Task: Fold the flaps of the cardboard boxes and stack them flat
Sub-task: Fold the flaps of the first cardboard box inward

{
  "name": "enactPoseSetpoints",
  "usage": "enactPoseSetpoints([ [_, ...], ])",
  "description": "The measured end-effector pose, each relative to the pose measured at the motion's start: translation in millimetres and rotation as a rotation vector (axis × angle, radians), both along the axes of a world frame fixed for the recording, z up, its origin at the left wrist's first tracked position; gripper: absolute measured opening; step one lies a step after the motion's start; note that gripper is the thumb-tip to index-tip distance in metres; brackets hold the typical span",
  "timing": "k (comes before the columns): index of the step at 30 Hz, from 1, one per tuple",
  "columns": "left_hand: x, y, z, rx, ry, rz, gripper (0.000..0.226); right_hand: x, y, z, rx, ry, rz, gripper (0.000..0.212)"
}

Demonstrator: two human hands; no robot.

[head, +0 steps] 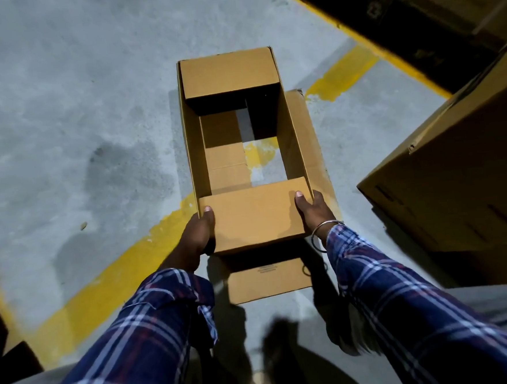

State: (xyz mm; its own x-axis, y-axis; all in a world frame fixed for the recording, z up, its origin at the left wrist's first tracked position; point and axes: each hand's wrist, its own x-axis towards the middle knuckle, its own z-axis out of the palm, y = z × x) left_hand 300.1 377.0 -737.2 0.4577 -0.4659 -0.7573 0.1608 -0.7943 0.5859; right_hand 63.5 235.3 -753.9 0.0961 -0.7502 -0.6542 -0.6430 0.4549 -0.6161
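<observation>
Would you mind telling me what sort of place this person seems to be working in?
Probably a warehouse or packing area: a bare concrete floor marked with painted yellow lines, large cardboard cartons stacked at the right, and an open cardboard box gripped by the left hand and right hand.

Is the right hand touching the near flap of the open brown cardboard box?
Touching. The head view shows the right hand with its thumb laid on the near flap of the box.
</observation>
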Motion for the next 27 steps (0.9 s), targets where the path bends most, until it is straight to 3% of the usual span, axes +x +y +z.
enactPoseSetpoints([
  [4, 15, 1, -26, 0.070, 0.028, 0.005, 0.109, 0, -2, 2, -0.006, 0.047, 0.030, 0.075],
  [6, 21, 2, -27, 0.126, -0.032, -0.028, 0.117, 0, -2, 5, -0.159, 0.203, 0.109, 0.074],
  [9, 19, -2, 26, 0.178, -0.237, -0.155, 0.095, 11, 0, 14, -0.556, 0.317, 0.317, 0.074],
  [11, 23, -9, 70, 0.217, -0.370, -0.342, 0.081, 29, -3, 22, -0.646, 0.265, 0.554, 0.075],
  [15, 41, -28, 162, 0.156, -0.470, -0.670, 0.073, 61, -16, 31, -0.502, 0.353, 0.912, 0.072],
  [18, 40, -27, 225, 0.059, -0.545, -0.791, 0.072, 70, -17, 51, -0.587, 0.482, 0.890, 0.064],
  [20, 35, -18, 253, -0.027, -0.600, -0.802, 0.070, 74, -17, 78, -0.650, 0.445, 0.797, 0.063],
  [23, 22, -6, 273, -0.064, -0.612, -0.873, 0.071, 73, -18, 127, -0.463, 0.269, 0.775, 0.055],
  [26, 4, 3, 283, -0.028, -0.555, -0.979, 0.074, 74, -7, 167, -0.124, 0.200, 0.993, 0.028],
  [27, -3, 8, 286, -0.036, -0.551, -1.007, 0.075, 74, 0, 171, -0.053, 0.219, 1.078, 0.030],
])
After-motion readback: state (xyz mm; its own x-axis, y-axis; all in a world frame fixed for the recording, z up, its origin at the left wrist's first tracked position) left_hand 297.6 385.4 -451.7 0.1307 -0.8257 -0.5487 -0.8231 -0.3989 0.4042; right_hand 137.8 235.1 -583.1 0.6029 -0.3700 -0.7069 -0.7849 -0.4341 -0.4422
